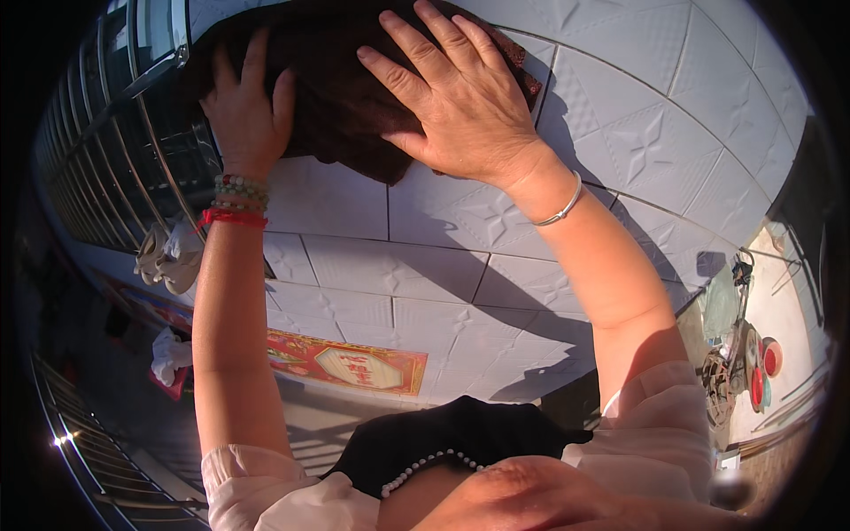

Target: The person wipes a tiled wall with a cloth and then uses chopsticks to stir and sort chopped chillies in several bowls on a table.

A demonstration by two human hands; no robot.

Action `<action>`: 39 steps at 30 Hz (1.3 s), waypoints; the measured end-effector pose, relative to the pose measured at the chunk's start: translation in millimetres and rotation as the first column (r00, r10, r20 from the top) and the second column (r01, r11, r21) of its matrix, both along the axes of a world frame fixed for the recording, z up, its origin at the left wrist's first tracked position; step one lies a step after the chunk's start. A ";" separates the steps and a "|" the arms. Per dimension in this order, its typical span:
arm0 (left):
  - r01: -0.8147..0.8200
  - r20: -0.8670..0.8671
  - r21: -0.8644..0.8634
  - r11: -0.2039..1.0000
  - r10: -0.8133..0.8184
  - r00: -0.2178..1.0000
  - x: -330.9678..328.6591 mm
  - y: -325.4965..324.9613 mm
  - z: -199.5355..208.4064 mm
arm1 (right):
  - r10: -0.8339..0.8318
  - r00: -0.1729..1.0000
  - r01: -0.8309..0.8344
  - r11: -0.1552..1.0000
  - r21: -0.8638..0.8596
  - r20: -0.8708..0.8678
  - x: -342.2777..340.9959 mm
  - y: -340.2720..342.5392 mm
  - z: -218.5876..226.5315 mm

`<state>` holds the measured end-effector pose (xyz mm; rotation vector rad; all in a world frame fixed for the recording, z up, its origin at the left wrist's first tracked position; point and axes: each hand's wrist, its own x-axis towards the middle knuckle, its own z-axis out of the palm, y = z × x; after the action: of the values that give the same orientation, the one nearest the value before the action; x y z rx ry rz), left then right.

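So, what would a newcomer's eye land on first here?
Probably the right hand and left hand, spread over a dark brown cloth against pale tiles at the top. Below, left of centre, a red-and-gold panel stands out. Pale shoes show farther left.

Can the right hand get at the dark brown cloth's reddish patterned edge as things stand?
Probably yes: the right hand is spread over the dark brown cloth, near the reddish patterned edge, with nothing visible between.
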<state>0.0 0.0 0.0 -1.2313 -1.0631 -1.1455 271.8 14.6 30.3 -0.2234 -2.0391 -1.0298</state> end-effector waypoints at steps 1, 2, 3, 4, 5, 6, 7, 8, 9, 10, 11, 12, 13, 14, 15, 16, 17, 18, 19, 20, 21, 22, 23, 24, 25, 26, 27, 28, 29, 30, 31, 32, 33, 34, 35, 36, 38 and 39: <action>0.009 0.020 -0.009 1.000 -0.009 1.000 -3.2 -4.2 -11.4 | -0.034 0.999 0.034 0.999 0.031 -0.018 -6.7 4.4 -11.0; -0.021 0.039 -0.051 0.998 0.023 0.999 -2.7 -11.3 -23.6 | -0.014 1.000 0.014 1.000 0.005 0.001 -10.4 1.6 -20.3; -0.040 0.070 -0.045 0.998 0.043 0.997 -8.7 -10.8 -34.6 | -0.037 0.999 0.036 0.999 0.024 0.039 -16.6 2.3 -25.2; -0.053 0.099 -0.078 0.996 0.061 0.993 -14.4 -12.4 -51.8 | -0.049 0.996 0.048 0.999 0.010 0.073 -22.1 1.3 -36.4; -0.063 0.128 -0.110 0.992 0.077 0.989 -18.0 -12.9 -70.7 | -0.062 0.992 0.062 0.998 -0.004 0.109 -26.5 2.0 -49.5; -0.048 0.156 -0.135 0.990 0.069 0.985 -20.8 -16.4 -87.9 | -0.068 0.987 0.070 0.998 -0.007 0.144 -30.8 3.6 -61.7; -0.035 0.184 -0.163 0.986 0.065 0.981 -23.9 -21.0 -107.5 | -0.059 0.982 0.064 0.998 -0.022 0.182 -34.6 1.4 -72.6; -0.058 0.207 -0.186 0.981 0.097 0.974 -28.2 -23.4 -128.2 | -0.071 0.977 0.074 0.997 -0.008 0.201 -38.8 -0.8 -85.1; -0.076 0.237 -0.202 0.976 0.125 0.963 -30.2 -24.2 -149.1 | -0.087 0.970 0.086 0.996 0.015 0.227 -41.1 -2.4 -95.4; -0.073 0.271 -0.240 0.968 0.139 0.953 -29.5 -26.0 -173.2 | -0.085 0.967 0.076 0.996 0.044 0.238 -42.9 -2.3 -109.9; -0.062 0.302 -0.277 0.959 0.148 0.942 -25.3 -28.4 -194.3 | -0.088 0.965 0.072 0.995 0.071 0.248 -42.5 -2.5 -124.8; -0.015 0.342 -0.328 0.944 0.134 0.930 -16.5 -30.2 -211.8 | -0.076 0.954 0.071 0.997 0.027 0.290 -39.0 -2.2 -140.2; 0.016 0.374 -0.379 0.925 0.137 0.917 -12.4 -37.8 -226.7 | -0.100 0.941 0.093 0.995 0.038 0.323 -38.7 -4.3 -155.2; -0.014 0.384 -0.419 0.908 0.191 0.904 -13.3 -41.3 -250.3 | -0.073 0.919 0.086 0.996 -0.016 0.388 -38.5 -8.4 -166.7; -0.042 0.391 -0.457 0.888 0.243 0.888 -13.8 -43.7 -274.6 | -0.045 0.892 0.085 0.994 -0.069 0.450 -37.4 -12.1 -177.9; -0.031 0.409 -0.500 0.865 0.268 0.872 -9.2 -46.3 -295.6 | -0.002 0.876 0.070 0.990 -0.122 0.482 -35.6 -10.5 -195.0; -0.005 0.433 -0.537 0.844 0.281 0.856 1.0 -46.9 -313.4 | 0.029 0.856 0.068 0.983 -0.169 0.516 -29.6 -9.6 -209.6; 0.031 0.462 -0.553 0.833 0.276 0.843 11.0 -50.5 -329.6 | -0.012 0.845 0.073 0.993 -0.094 0.534 -21.8 -12.1 -221.9; 0.069 0.489 -0.565 0.822 0.266 0.831 23.3 -52.8 -341.7 | -0.119 0.830 0.135 0.991 0.010 0.545 -13.7 -12.4 -238.9; 0.089 0.504 -0.564 0.821 0.257 0.825 36.3 -56.5 -352.5 | -0.119 0.819 0.136 0.991 0.011 0.561 -6.6 -10.8 -255.7; 0.165 0.561 -0.568 0.806 0.232 0.794 53.0 -60.7 -356.4 | -0.124 0.805 0.144 0.990 0.012 0.580 3.1 -9.3 -270.5; 0.275 0.645 -0.542 0.794 0.184 0.741 60.7 -64.7 -365.4 | -0.089 0.805 0.124 0.992 -0.019 0.586 9.8 -11.0 -281.3; 0.382 0.723 -0.504 0.774 0.137 0.677 69.4 -66.3 -374.0 | -0.057 0.805 0.107 0.993 -0.050 0.591 17.2 -10.9 -291.1; 0.392 0.735 -0.494 0.776 0.132 0.665 80.5 -67.6 -380.1 | -0.005 0.814 0.087 0.990 -0.112 0.581 23.5 -11.0 -297.5; 0.403 0.748 -0.482 0.777 0.126 0.652 93.9 -67.3 -385.9 | -0.021 0.792 0.104 0.989 -0.102 0.610 33.3 -10.1 -302.6; 0.416 0.760 -0.470 0.779 0.118 0.639 107.8 -65.1 -390.7 | -0.037 0.769 0.122 0.988 -0.090 0.638 46.1 -8.4 -306.6; 0.393 0.737 -0.482 0.783 0.120 0.665 117.4 -65.4 -392.7 | -0.047 0.753 0.136 0.987 -0.085 0.656 53.7 -12.0 -304.8; 0.371 0.714 -0.491 0.788 0.121 0.690 127.8 -64.7 -394.0 | -0.035 0.768 0.116 0.990 -0.085 0.639 62.2 -11.6 -300.3; 0.349 0.690 -0.498 0.794 0.120 0.714 135.2 -63.0 -394.3 | 0.007 0.802 0.083 0.989 -0.123 0.597 72.2 -9.4 -294.2; 0.343 0.685 -0.513 0.787 0.134 0.716 136.8 -58.8 -398.1 | 0.013 0.815 0.063 0.992 -0.111 0.580 79.5 -10.5 -282.9; 0.363 0.698 -0.498 0.787 0.115 0.706 146.6 -57.0 -383.2 | 0.009 0.825 0.056 0.994 -0.097 0.565 90.0 -9.2 -271.7; 0.384 0.712 -0.481 0.788 0.096 0.695 156.8 -52.2 -366.7 | 0.034 0.851 0.043 0.990 -0.133 0.525 100.3 -8.4 -259.5; 0.399 0.726 -0.463 0.791 0.081 0.682 167.6 -49.5 -343.4 | 0.053 0.882 0.012 0.991 -0.134 0.468 109.7 -7.5 -245.2; 0.343 0.708 -0.412 0.844 0.060 0.704 171.1 -43.5 -323.9 | 0.070 0.906 -0.019 0.992 -0.126 0.417 114.3 -6.4 -225.0; 0.301 0.709 -0.385 0.872 0.071 0.702 173.3 -37.6 -301.7 | 0.088 0.926 -0.047 0.992 -0.117 0.367 118.5 -5.6 -202.5; 0.271 0.727 -0.403 0.874 0.126 0.674 165.5 -31.8 -287.5 | 0.079 0.936 -0.065 0.997 -0.052 0.342 116.1 -5.6 -177.6; 0.290 0.661 -0.307 0.906 -0.016 0.750 174.5 -26.3 -228.4 | 0.033 0.959 -0.054 0.996 0.068 0.283 122.3 -0.1 -133.8; 0.255 0.574 -0.278 0.926 -0.053 0.818 175.2 -20.9 -202.2 | 0.020 0.972 -0.050 0.991 0.121 0.234 124.0 3.6 -113.5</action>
<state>175.2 -20.9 -202.2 -1.2994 -1.6869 -1.5523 395.9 18.2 -83.3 0.0001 -2.1666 -1.2051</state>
